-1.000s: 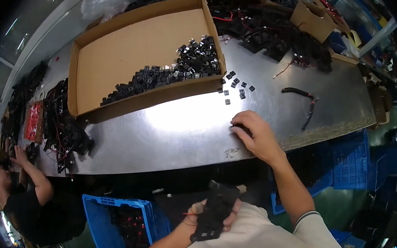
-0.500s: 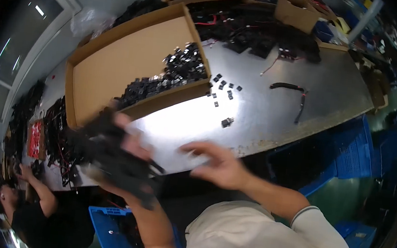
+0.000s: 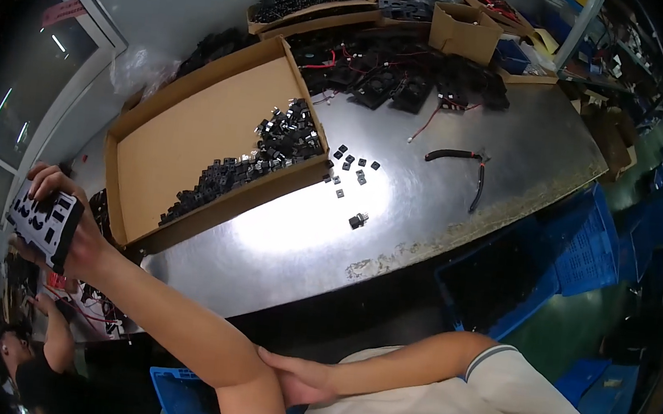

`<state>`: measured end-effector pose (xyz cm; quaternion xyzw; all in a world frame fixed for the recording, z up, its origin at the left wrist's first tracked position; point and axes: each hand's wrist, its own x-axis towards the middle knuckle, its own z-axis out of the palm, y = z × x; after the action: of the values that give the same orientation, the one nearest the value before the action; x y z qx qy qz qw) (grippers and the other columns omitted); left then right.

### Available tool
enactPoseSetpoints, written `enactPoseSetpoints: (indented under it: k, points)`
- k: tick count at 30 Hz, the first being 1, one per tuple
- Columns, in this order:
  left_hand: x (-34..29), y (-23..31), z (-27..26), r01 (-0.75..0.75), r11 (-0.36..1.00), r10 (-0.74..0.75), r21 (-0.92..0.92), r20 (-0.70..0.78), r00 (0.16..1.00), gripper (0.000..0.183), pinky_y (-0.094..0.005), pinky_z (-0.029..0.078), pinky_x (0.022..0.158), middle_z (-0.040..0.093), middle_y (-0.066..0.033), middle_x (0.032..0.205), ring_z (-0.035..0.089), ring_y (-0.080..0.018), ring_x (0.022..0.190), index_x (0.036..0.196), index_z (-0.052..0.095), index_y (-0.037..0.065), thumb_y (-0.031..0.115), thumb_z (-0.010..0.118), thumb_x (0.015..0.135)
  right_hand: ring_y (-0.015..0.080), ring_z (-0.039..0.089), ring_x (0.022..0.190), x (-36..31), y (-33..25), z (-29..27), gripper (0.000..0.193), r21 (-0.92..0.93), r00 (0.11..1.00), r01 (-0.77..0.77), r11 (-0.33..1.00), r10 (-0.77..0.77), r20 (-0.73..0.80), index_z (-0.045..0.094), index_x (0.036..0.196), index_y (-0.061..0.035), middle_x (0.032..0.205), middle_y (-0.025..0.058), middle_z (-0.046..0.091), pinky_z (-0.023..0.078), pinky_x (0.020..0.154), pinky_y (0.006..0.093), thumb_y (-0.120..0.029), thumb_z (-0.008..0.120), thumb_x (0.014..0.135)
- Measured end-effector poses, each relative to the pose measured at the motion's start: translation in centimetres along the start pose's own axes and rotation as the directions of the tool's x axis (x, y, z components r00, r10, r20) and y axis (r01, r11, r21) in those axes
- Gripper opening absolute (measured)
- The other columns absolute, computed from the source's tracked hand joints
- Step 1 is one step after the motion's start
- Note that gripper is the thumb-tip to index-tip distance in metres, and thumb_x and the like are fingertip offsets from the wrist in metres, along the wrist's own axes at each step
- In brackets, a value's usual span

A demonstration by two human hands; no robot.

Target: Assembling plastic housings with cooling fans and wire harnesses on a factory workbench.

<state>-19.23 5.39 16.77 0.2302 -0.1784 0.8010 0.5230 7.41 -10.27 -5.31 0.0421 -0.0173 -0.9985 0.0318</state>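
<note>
My left arm reaches out to the far left. There my left hand [image 3: 83, 245] is closed on a flat panel with a pale face, several dark cutouts and a black edge [image 3: 46, 221], held tilted above the table's left end. My right hand [image 3: 301, 376] grips my left arm near the elbow, its thumb on top and its other fingers partly hidden. Beyond my left forearm stands a shallow cardboard box [image 3: 228, 205] with a heap of small black components [image 3: 227, 173] along its near side. Several loose components [image 3: 349, 161] lie right of the box, and one darker piece [image 3: 358, 221] sits closer to me.
Black-handled pliers [image 3: 480, 159] lie open on the metal table [image 3: 420, 199]. Black fans with red wires [image 3: 391, 85] and a small carton [image 3: 464, 32] line the back. Blue crates [image 3: 587, 244] stand below the right edge. Another person [image 3: 55, 340] works at the lower left.
My left hand has swung from the table's front edge to the far left, carrying the panel; the black bundle near it is gone from there. My right hand has come down onto my left arm.
</note>
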Motion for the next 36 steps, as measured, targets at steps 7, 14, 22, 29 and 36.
enactPoseSetpoints:
  k: [7, 14, 22, 29, 36]
  points:
    - [-1.4, 0.7, 0.9, -0.07, 0.996, 0.07, -0.047, 0.007, 0.997, 0.074, -0.0336, 0.045, 0.075, 0.044, -0.0082, 0.097, 0.051, -0.019, 0.082, 0.118, 0.038, 0.001, 0.012, 0.077, 0.057, 0.026, 0.021, 0.15, -0.1, -1.5, -0.4, 0.095, -0.07, 0.993, 0.028, 0.997, -0.019, 0.12, 0.02, 0.158, -0.0153, 0.163, 0.008, 0.023, 0.02, 0.119, 0.0538, -0.078, 0.039, 0.089]
    - [-4.5, -2.1, -3.7, -0.056, 0.994, 0.048, -0.09, -0.084, 0.995, 0.077, -0.0336, 0.048, 0.083, 0.047, -0.0128, 0.113, 0.053, -0.0211, 0.094, 0.129, 0.036, -0.001, 0.013, 0.083, 0.069, 0.0154, 0.044, 0.131, 1.3, -7.4, 0.0, 0.079, -0.703, 0.916, 0.382, 0.6, -0.347, 0.202, 0.032, 0.152, -0.003, 0.142, 0.009, 0.05, 0.036, 0.11, 0.0322, -0.056, 0.053, 0.097]
    - [-6.0, -2.7, -9.0, -0.026, 0.991, 0.001, -0.132, -0.187, 0.982, 0.065, -0.0349, 0.049, 0.084, 0.049, -0.0152, 0.114, 0.054, -0.0223, 0.095, 0.124, 0.043, -0.002, 0.02, 0.08, 0.075, 0.0207, 0.039, 0.135, 2.0, -7.7, 2.5, 0.07, -0.754, 0.789, 0.522, 0.398, -0.562, 0.249, 0.031, 0.152, -0.0032, 0.146, 0.0141, 0.044, 0.031, 0.113, 0.0316, -0.04, 0.058, 0.1]
    - [-5.9, -1.5, -9.9, 0.004, 0.999, -0.012, -0.036, -0.213, 0.977, 0.06, -0.0359, 0.047, 0.083, 0.049, -0.0138, 0.113, 0.052, -0.0235, 0.095, 0.12, 0.047, 0.001, 0.018, 0.076, 0.07, 0.0176, 0.047, 0.128, 2.3, -7.8, 0.5, 0.056, -0.813, 0.825, 0.358, 0.458, -0.564, 0.046, 0.046, 0.144, -0.0049, 0.138, 0.0083, 0.053, 0.037, 0.109, 0.0344, -0.039, 0.058, 0.1]
    - [-1.8, 1.4, -7.9, -0.007, 0.959, 0.026, 0.284, -0.065, 0.998, 0.066, -0.0364, 0.046, 0.088, 0.052, -0.017, 0.112, 0.053, -0.0233, 0.097, 0.124, 0.045, -0.004, 0.025, 0.08, 0.076, 0.0293, 0.032, 0.146, -1.2, 0.4, 0.1, 0.087, -0.036, 0.988, -0.12, 0.992, 0.116, -0.104, 0.024, 0.154, -0.0118, 0.158, 0.0109, 0.032, 0.032, 0.113, 0.057, -0.064, 0.055, 0.092]
